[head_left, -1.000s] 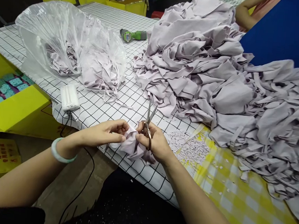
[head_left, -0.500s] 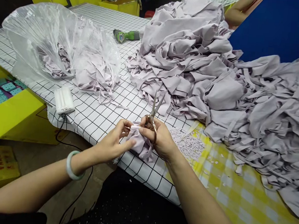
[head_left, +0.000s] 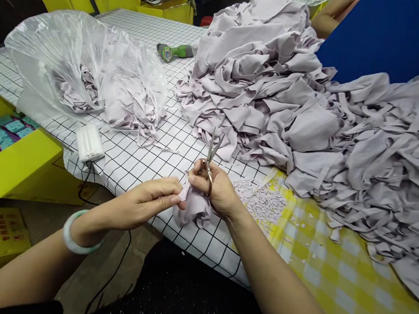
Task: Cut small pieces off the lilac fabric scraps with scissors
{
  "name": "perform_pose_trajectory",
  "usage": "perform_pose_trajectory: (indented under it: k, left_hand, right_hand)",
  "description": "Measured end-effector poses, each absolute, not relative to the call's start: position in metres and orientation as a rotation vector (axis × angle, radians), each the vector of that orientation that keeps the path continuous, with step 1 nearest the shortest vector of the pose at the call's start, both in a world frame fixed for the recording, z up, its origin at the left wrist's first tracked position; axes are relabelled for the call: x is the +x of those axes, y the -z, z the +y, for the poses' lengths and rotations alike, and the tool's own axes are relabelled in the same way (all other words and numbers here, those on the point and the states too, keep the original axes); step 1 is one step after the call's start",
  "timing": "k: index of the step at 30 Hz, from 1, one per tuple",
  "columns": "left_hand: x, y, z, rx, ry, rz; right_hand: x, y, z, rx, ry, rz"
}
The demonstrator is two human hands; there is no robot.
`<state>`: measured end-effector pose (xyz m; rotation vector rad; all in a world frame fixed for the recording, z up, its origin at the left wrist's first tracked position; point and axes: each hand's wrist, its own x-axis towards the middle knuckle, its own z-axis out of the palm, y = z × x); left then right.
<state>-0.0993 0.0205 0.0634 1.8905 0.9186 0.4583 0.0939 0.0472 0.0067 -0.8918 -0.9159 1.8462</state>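
Note:
A small piece of pale lilac fabric (head_left: 194, 208) hangs between my hands at the table's front edge. My left hand (head_left: 156, 199) pinches its left edge between thumb and fingers. In my right hand (head_left: 218, 189) is a pair of scissors (head_left: 213, 152), blades pointing up and slightly parted, away from the cloth. The thumb and a finger of that hand also grip the fabric's upper edge. Beyond the scissors rises a large heap of the same lilac fabric (head_left: 253, 78). Small cloth scraps (head_left: 260, 200) lie scattered to the right of my right hand.
A clear plastic bag (head_left: 58, 41) with lilac pieces lies at left on the grid-patterned table (head_left: 139, 163). Near it sits a white power bank (head_left: 89, 142) with a cable. A green-handled tool (head_left: 174, 52) lies farther back. A blue panel (head_left: 388, 40) and another person's arm (head_left: 326, 23) are behind the heap.
My left hand has turned and drawn slightly left and down, pulling the fabric's edge taut between both hands. My right hand, with the scissors, has shifted slightly left.

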Motion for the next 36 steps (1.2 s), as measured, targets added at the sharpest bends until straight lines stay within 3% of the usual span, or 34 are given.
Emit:
perform_pose_trajectory:
  k: [4, 8, 13, 18, 36]
  left_hand:
    - [-0.069, -0.044, 0.021, 1.718, -0.914, 0.943]
    - [-0.036, -0.018, 0.023, 1.461, -1.091, 1.01]
    - [-0.008, -0.004, 0.02, 1.629, -1.061, 1.011]
    - [0.014, 0.001, 0.015, 1.759, -0.987, 0.942]
    - [0.04, 0.011, 0.011, 1.756, -0.954, 0.67]
  right_hand:
    - [0.08, 0.011, 0.03, -0.879, -1.856, -0.769]
    - [0.098, 0.016, 0.011, -1.028, -1.72, -0.945]
    - [0.163, 0.007, -0.017, -1.488, -0.973, -1.542]
    - [0.198, 0.0, -0.038, -1.618, -0.643, -1.763]
    - [0.216, -0.001, -0.05, -1.703, -0.567, -1.803]
